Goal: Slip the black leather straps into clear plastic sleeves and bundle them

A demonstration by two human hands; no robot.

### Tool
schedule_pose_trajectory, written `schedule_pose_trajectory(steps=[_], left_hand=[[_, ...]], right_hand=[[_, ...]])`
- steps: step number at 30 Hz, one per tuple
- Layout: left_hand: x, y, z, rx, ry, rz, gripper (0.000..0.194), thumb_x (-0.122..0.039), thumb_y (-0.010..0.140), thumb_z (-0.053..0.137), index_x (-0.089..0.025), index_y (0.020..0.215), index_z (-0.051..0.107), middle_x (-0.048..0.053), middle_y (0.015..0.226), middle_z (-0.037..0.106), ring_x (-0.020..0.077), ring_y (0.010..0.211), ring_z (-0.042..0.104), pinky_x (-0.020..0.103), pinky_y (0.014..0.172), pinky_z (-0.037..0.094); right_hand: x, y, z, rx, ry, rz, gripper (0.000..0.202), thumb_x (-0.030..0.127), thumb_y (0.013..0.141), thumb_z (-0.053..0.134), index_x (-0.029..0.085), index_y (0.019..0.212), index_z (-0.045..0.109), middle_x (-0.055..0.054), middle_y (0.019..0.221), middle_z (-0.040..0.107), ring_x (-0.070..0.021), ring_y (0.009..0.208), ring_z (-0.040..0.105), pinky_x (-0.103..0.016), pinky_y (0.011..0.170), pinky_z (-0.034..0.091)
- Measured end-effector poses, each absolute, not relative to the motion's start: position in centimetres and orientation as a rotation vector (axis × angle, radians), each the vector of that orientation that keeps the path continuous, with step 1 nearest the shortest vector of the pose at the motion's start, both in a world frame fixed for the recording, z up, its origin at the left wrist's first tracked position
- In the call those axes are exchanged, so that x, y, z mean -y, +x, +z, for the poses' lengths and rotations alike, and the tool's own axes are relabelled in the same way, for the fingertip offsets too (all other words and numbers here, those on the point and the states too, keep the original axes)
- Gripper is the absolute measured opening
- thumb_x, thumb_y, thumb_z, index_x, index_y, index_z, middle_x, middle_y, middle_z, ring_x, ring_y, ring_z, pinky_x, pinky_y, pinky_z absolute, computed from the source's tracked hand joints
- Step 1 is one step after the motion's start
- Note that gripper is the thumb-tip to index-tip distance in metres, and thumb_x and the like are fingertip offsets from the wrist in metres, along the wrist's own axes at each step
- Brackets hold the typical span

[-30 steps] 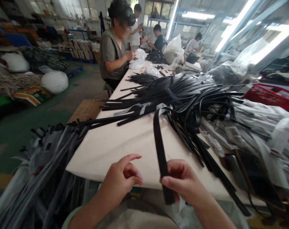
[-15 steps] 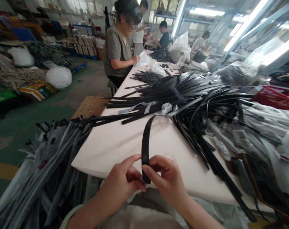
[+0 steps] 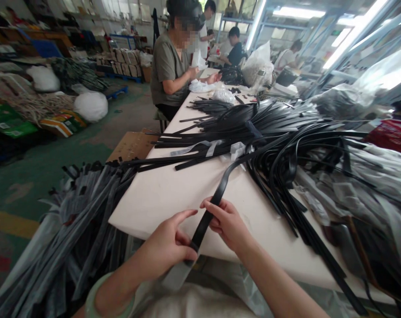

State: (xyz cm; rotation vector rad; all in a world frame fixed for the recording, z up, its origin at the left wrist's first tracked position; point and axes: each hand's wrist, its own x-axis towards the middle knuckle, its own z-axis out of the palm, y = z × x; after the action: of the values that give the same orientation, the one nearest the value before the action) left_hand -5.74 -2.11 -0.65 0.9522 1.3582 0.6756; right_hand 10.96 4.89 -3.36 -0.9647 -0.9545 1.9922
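A long black belt strap (image 3: 223, 183) runs from the pile on the table down toward my lap. My right hand (image 3: 228, 223) pinches it partway along, between thumb and fingers. Nearer me, my left hand (image 3: 169, 240) has its thumb on the strap's near end, with the other fingers curled and the index finger stretched out. A translucent plastic sleeve (image 3: 177, 276) shows at that end, below my left thumb. How far the strap goes into the sleeve is hard to make out.
Many black straps (image 3: 266, 117) lie across the white table (image 3: 147, 198). Sleeved straps (image 3: 88, 229) stand bundled at the left. Crumpled plastic sleeves (image 3: 349, 176) and a dark flat object (image 3: 369, 256) are at the right. A co-worker (image 3: 172, 66) sits along the table's left side.
My right hand has slid up and away along the strap, which now lies straighter and slanted. My left hand has moved slightly down, and the plastic sleeve has come into sight.
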Motion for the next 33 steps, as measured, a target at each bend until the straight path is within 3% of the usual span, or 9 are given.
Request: schedule_pose_trajectory(steps=[4, 7, 12, 15, 18, 23, 27, 33], left_hand=[[1.6, -6.9, -0.2, -1.398, 0.918, 0.807, 0.091, -0.011, 0.06, 0.072, -0.015, 0.143, 0.036, -0.001, 0.064, 0.072, 0.0171, 0.061, 0.065, 0.023, 0.056, 0.044], [1.6, -7.4, -0.1, -1.411, 0.941, 0.789, 0.089, -0.011, 0.058, 0.073, -0.014, 0.141, 0.04, -0.001, 0.065, 0.073, 0.018, 0.063, 0.066, 0.025, 0.06, 0.046], [1.2, -7.5, 0.0, -1.474, 0.984, 0.779, 0.086, -0.01, 0.061, 0.071, -0.017, 0.141, 0.041, -0.002, 0.065, 0.073, 0.0193, 0.066, 0.069, 0.027, 0.064, 0.049], [0.3, -7.6, 0.2, -1.48, 1.048, 0.875, 0.081, -0.011, 0.063, 0.072, -0.018, 0.139, 0.045, -0.002, 0.068, 0.074, 0.0198, 0.069, 0.07, 0.027, 0.066, 0.05], [-0.7, -8.4, 0.5, -1.512, 1.117, 0.924, 0.077, -0.013, 0.064, 0.073, -0.017, 0.137, 0.048, -0.001, 0.069, 0.074, 0.0201, 0.07, 0.07, 0.028, 0.067, 0.051], [-2.8, -10.0, 1.1, -1.611, 1.262, 0.915, 0.073, -0.014, 0.064, 0.075, -0.019, 0.133, 0.052, 0.0, 0.07, 0.075, 0.0203, 0.07, 0.071, 0.027, 0.066, 0.049], [-4.2, -10.6, 1.2, -1.548, 1.343, 0.927, 0.071, -0.011, 0.063, 0.075, -0.019, 0.131, 0.055, 0.0, 0.072, 0.076, 0.0206, 0.072, 0.072, 0.026, 0.067, 0.05], [-5.3, -11.8, 1.2, -1.564, 1.407, 0.813, 0.07, -0.013, 0.062, 0.077, -0.016, 0.129, 0.057, 0.002, 0.069, 0.075, 0.0233, 0.07, 0.072, 0.027, 0.063, 0.048]], right_hand=[[-2.1, 9.8, -4.3, 1.222, -0.867, 1.792, 0.031, 0.047, 0.083, 0.067, 0.016, 0.085, 0.066, 0.007, 0.05, 0.041, -0.0057, 0.042, 0.033, -0.02, 0.04, 0.022], [-1.2, 10.1, -4.3, 1.35, -0.859, 1.773, 0.031, 0.046, 0.083, 0.067, 0.015, 0.088, 0.07, 0.003, 0.057, 0.049, -0.0076, 0.049, 0.039, -0.02, 0.044, 0.029], [-3.2, 9.8, -3.4, 1.1, -1.063, 1.544, 0.039, 0.054, 0.087, 0.058, 0.017, 0.074, 0.061, 0.007, 0.055, 0.036, -0.0056, 0.042, 0.029, -0.019, 0.037, 0.019], [-3.5, 8.5, -3.7, 1.344, -0.919, 1.548, 0.041, 0.052, 0.09, 0.056, 0.017, 0.069, 0.057, 0.007, 0.053, 0.036, -0.0063, 0.045, 0.033, -0.019, 0.041, 0.024], [-4.8, 7.8, -3.8, 1.351, -0.814, 1.585, 0.035, 0.05, 0.089, 0.06, 0.017, 0.077, 0.061, 0.006, 0.054, 0.041, -0.0064, 0.046, 0.036, -0.019, 0.042, 0.026], [-8.1, 7.2, -3.3, 1.039, -0.829, 1.484, 0.034, 0.05, 0.087, 0.062, 0.018, 0.075, 0.06, 0.01, 0.045, 0.033, -0.0049, 0.039, 0.027, -0.019, 0.038, 0.022], [-8.3, 6.1, -3.8, 1.28, -0.766, 1.605, 0.033, 0.049, 0.082, 0.068, 0.016, 0.081, 0.067, 0.006, 0.051, 0.046, -0.0075, 0.044, 0.04, -0.021, 0.041, 0.031], [-9.4, 5.9, -3.8, 1.015, -0.817, 1.504, 0.031, 0.048, 0.084, 0.066, 0.018, 0.088, 0.071, 0.009, 0.05, 0.035, -0.0042, 0.04, 0.025, -0.02, 0.038, 0.021]])
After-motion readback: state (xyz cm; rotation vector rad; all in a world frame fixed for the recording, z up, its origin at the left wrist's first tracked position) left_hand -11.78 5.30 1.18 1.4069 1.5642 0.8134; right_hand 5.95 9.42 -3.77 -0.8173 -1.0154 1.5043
